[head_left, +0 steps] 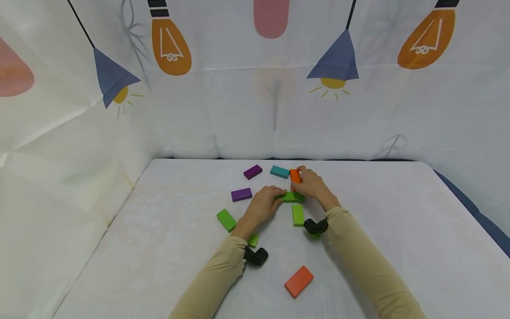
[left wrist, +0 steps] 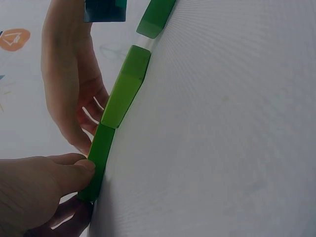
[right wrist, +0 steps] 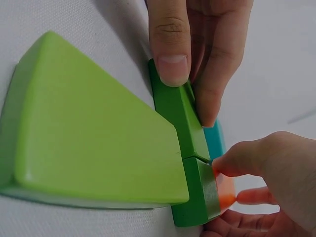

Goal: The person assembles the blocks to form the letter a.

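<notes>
My left hand (head_left: 262, 206) pinches a green block (right wrist: 175, 111) between thumb and fingers, low against the white table. This block lies end to end with a second green block (head_left: 299, 198). Just behind them, my right hand (head_left: 314, 185) pinches an orange block (head_left: 295, 176) between thumb and fingertips. In the right wrist view the orange block is mostly hidden behind the green ones. A teal block (head_left: 280, 172) lies directly left of the orange one. Nearer to me, a lighter green block (head_left: 298, 215) sits close to the green pair.
Two purple blocks (head_left: 241, 194) lie left of the hands. A green block (head_left: 226, 220) and another green block (head_left: 253, 240) lie around my left forearm. One more green block (head_left: 316, 236) is partly under the right wrist camera (head_left: 316, 226). An orange-red block (head_left: 299, 281) lies nearest me.
</notes>
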### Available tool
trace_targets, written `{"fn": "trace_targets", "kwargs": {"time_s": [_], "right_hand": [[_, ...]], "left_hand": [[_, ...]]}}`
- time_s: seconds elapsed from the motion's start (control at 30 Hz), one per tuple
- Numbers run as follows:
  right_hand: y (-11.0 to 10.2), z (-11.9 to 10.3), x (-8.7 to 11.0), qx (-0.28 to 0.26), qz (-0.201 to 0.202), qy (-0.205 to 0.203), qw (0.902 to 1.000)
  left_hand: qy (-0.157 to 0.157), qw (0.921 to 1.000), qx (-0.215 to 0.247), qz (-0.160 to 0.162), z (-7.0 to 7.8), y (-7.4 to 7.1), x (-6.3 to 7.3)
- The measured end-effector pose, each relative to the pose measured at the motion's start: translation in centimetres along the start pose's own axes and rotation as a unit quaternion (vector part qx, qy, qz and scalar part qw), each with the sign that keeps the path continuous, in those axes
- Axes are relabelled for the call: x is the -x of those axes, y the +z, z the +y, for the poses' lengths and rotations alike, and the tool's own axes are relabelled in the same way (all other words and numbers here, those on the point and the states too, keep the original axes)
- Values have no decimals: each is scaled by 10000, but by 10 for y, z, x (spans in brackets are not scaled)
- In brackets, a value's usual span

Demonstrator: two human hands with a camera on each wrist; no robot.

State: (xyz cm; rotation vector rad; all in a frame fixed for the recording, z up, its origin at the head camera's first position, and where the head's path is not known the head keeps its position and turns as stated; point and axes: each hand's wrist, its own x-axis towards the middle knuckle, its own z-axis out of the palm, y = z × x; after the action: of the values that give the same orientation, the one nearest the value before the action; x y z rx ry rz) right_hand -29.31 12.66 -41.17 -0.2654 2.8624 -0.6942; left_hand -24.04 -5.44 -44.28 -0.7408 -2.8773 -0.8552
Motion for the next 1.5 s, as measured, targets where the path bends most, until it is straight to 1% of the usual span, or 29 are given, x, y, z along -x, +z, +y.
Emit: {"fn": "trace_targets", "kwargs": {"time_s": [0.2,0.3,0.53,0.63,0.77,0.9,1.0,1.1,1.33,1.5], "right_hand": [[2,2,0,-64,124,-100,9999],[2,3,1,-155,120,-104,9998],[1,8,6,-567,109,27,9983],[0,12,10,-724,147,-95,9972],[0,18,18,-790,181,-486,9955],[0,22,26,-833,42,-836,9930],[0,25,31,-908,-31,-992,9909],[0,29,35,-980,-77,-1106,9890],[-2,35,40,-1185,-376,-1130,9858],[0,37,41,-1231,-378,-1196,9844]], "left_hand": [[152,9998,-29,123,0,0,0],[118,9999,-14,106,0,1,0],[39,10000,8,78,0,1,0],[-29,10000,-5,55,1,0,0],[-72,10000,-3,41,1,0,0],[-99,9999,24,24,2,-1,1],[-89,9999,64,32,3,-1,0],[-52,9999,86,53,4,-1,0],[-64,9998,151,60,4,-1,1],[-18,9998,150,95,3,-2,0]]}}
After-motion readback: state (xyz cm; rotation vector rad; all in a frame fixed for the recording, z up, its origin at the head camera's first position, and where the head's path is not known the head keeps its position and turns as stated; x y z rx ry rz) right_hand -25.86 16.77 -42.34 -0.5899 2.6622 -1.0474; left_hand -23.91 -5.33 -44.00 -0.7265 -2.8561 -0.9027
